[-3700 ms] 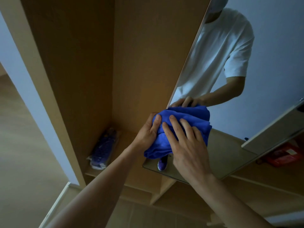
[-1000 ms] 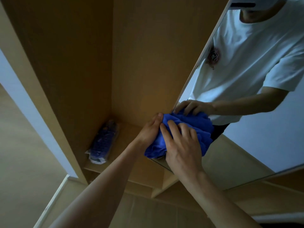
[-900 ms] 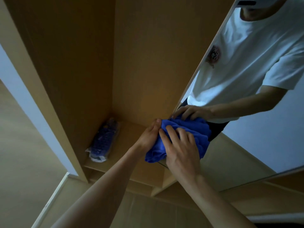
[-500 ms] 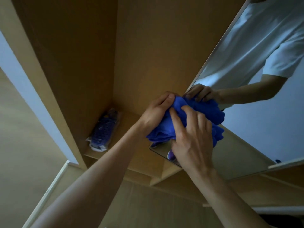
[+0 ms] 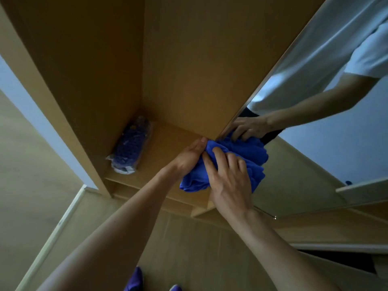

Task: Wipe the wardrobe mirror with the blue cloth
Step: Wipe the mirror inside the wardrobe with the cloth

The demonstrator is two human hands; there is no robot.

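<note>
Mirror: a tall mirror (image 5: pixel 304 175) on the wardrobe, slanting across the right of the view. It reflects a white shirt, a bare forearm and a hand.
Cloth: the blue cloth (image 5: pixel 249 156) is bunched into a wad. It is pressed against the mirror's lower left corner, touching the glass just beside the mirror's left edge.
Right hand: the right hand (image 5: pixel 228 179) lies flat over the cloth. Its fingers are spread and nearly straight, and they push the cloth onto the mirror.
Left hand: the left hand (image 5: pixel 186 158) grips the side of the wad nearest the mirror's left edge. The thumb lies on top and the fingers are tucked under the folds.
Wardrobe: the wardrobe (image 5: pixel 189 59) is an open wooden bay just left of the mirror.
Packet: a purple packet (image 5: pixel 131 145) in clear wrap lies on the shelf (image 5: pixel 168 141) left of the mirror, well apart from the cloth.
Shoe: the toe of a purple shoe (image 5: pixel 134 279) shows on the floor, below the mirror.
</note>
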